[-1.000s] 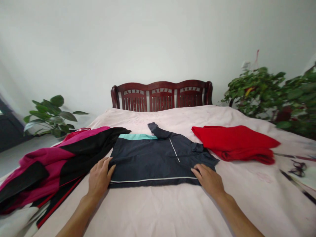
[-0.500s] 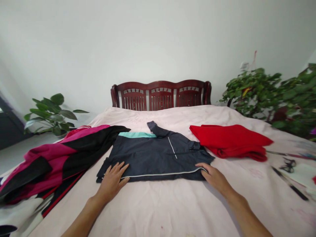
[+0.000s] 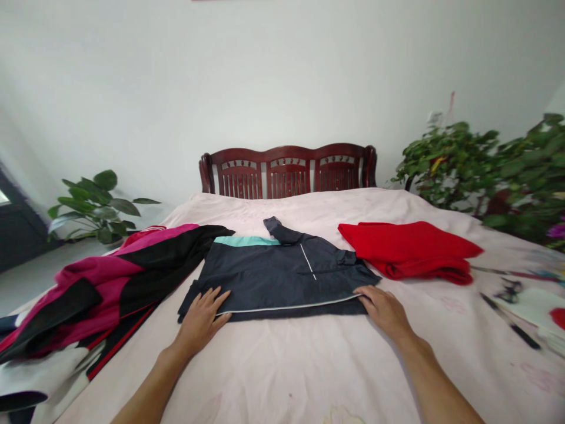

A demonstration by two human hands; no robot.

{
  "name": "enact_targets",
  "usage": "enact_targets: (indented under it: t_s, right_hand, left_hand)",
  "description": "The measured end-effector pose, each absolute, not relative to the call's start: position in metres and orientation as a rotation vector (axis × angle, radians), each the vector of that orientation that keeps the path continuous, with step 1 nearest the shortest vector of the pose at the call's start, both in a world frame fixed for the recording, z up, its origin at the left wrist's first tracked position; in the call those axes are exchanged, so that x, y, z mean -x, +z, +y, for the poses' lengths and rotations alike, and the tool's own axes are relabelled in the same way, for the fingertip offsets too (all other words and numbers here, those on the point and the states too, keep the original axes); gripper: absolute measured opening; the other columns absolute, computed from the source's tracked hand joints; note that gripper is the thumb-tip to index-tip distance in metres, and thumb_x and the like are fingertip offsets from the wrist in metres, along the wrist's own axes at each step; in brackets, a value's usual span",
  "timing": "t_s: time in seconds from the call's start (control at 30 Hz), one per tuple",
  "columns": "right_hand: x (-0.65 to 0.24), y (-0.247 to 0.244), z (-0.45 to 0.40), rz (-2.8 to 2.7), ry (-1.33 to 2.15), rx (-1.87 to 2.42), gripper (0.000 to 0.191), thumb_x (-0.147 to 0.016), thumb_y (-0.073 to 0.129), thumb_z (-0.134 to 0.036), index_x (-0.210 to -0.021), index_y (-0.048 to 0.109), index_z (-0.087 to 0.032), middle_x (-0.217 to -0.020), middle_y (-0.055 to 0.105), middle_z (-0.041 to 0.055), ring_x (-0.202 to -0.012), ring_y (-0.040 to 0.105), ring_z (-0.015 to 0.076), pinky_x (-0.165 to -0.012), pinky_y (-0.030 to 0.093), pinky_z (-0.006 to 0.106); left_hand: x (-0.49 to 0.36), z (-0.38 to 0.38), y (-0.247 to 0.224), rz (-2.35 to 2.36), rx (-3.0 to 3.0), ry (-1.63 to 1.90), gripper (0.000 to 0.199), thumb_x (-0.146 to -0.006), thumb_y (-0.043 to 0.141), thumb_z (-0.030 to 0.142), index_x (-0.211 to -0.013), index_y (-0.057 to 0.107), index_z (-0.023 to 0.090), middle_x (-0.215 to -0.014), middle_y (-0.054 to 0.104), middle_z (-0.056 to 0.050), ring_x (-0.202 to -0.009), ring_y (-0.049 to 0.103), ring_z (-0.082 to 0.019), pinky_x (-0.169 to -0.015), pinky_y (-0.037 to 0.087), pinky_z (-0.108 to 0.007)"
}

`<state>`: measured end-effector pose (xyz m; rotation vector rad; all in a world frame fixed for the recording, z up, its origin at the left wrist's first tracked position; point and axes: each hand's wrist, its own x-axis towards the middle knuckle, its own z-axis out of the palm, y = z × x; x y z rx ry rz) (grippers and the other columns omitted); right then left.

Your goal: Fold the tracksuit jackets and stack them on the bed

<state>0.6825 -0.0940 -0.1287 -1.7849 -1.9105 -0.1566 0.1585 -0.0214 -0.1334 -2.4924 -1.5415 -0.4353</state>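
Navy track jacket, folded flat mid-bed on a pale pink bedcover between a magenta-and-black jacket and a red garment; left hand open, fingers spread on its near edge; right hand open, flat on the white piping, neither gripping.

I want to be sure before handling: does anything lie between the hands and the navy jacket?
Nothing visible does: the left hand and the right hand both rest directly on the navy jacket, touching it.
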Motion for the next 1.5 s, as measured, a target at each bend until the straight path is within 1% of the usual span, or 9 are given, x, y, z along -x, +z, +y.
enact_targets:
  t_s: [0.2,0.4,0.5,0.57,0.73,0.9,1.03,1.27,1.5]
  right_hand:
    - [-0.685,-0.130,-0.096,-1.869,-0.235,1.801,0.027,-0.090,0.046,-0.032,-0.101,0.069,-0.025,-0.100,0.072,0.0039,-0.094,0.066,0.0221,-0.081,0.048,0.035]
    - [-0.689,-0.131,-0.103,-1.791,-0.301,1.737,0.029,-0.086,0.046,-0.030,-0.100,0.070,-0.023,-0.101,0.072,0.0062,-0.097,0.065,0.0230,-0.088,0.049,0.036]
    - [-0.676,-0.116,-0.109,-1.780,-0.439,1.625,0.032,-0.086,0.044,-0.028,-0.105,0.069,-0.021,-0.111,0.069,0.0081,-0.106,0.062,0.0242,-0.094,0.047,0.039]
    - [-0.657,-0.104,-0.111,-1.824,-0.535,1.554,0.037,-0.090,0.041,-0.029,-0.115,0.067,-0.020,-0.123,0.065,0.0094,-0.115,0.058,0.0245,-0.099,0.044,0.041]
    - [-0.605,-0.106,-0.104,-2.065,-0.646,1.541,0.049,-0.096,0.039,-0.034,-0.141,0.050,-0.017,-0.150,0.046,0.0094,-0.138,0.040,0.0242,-0.116,0.028,0.044]
    - [-0.608,-0.144,-0.092,-2.180,-0.572,1.747,0.058,-0.096,0.038,-0.048,-0.142,0.050,-0.014,-0.144,0.052,0.0129,-0.135,0.046,0.0278,-0.115,0.028,0.049]
    - [-0.626,-0.153,-0.092,-2.188,-0.523,1.865,0.067,-0.096,0.031,-0.054,-0.144,0.047,-0.011,-0.148,0.046,0.0151,-0.138,0.042,0.0273,-0.117,0.026,0.048]
    - [-0.633,-0.150,-0.091,-2.081,-0.474,2.022,0.070,-0.094,0.029,-0.055,-0.144,0.047,-0.010,-0.149,0.045,0.0144,-0.142,0.036,0.0279,-0.119,0.022,0.047]
    - [-0.639,-0.154,-0.089,-1.989,-0.402,2.066,0.065,-0.095,0.028,-0.050,-0.144,0.048,-0.012,-0.149,0.046,0.0117,-0.143,0.034,0.0278,-0.117,0.025,0.048]
  left_hand:
    - [-0.156,-0.019,-0.137,-1.506,2.480,-0.456,0.055,-0.092,0.050,0.053,-0.143,0.049,0.031,-0.149,0.049,-0.009,-0.138,0.044,-0.030,-0.114,0.034,-0.052]
    - [-0.156,-0.018,-0.140,-1.475,2.461,-0.506,0.055,-0.092,0.050,0.052,-0.142,0.051,0.030,-0.147,0.051,-0.009,-0.136,0.046,-0.030,-0.112,0.037,-0.050]
    - [-0.156,-0.018,-0.141,-1.461,2.447,-0.524,0.054,-0.092,0.050,0.052,-0.142,0.051,0.030,-0.146,0.052,-0.009,-0.135,0.047,-0.030,-0.112,0.038,-0.049]
    - [-0.157,-0.018,-0.141,-1.454,2.446,-0.543,0.054,-0.092,0.051,0.052,-0.141,0.051,0.029,-0.146,0.053,-0.009,-0.135,0.048,-0.030,-0.111,0.038,-0.049]
    - [-0.157,-0.018,-0.141,-1.445,2.450,-0.581,0.053,-0.091,0.053,0.050,-0.140,0.053,0.029,-0.145,0.054,-0.009,-0.133,0.049,-0.030,-0.110,0.040,-0.049]
    - [-0.156,-0.018,-0.140,-1.454,2.470,-0.562,0.054,-0.091,0.052,0.050,-0.140,0.053,0.028,-0.146,0.052,-0.011,-0.134,0.049,-0.030,-0.110,0.040,-0.049]
    - [-0.155,-0.018,-0.139,-1.468,2.478,-0.563,0.054,-0.091,0.053,0.049,-0.141,0.052,0.029,-0.147,0.052,-0.010,-0.135,0.048,-0.029,-0.111,0.039,-0.049]
    - [-0.155,-0.020,-0.138,-1.485,2.485,-0.592,0.054,-0.091,0.052,0.050,-0.141,0.052,0.029,-0.147,0.052,-0.009,-0.135,0.048,-0.029,-0.112,0.037,-0.049]
    - [-0.155,-0.019,-0.139,-1.486,2.483,-0.618,0.054,-0.091,0.054,0.050,-0.139,0.053,0.028,-0.146,0.053,-0.009,-0.134,0.049,-0.029,-0.112,0.038,-0.049]
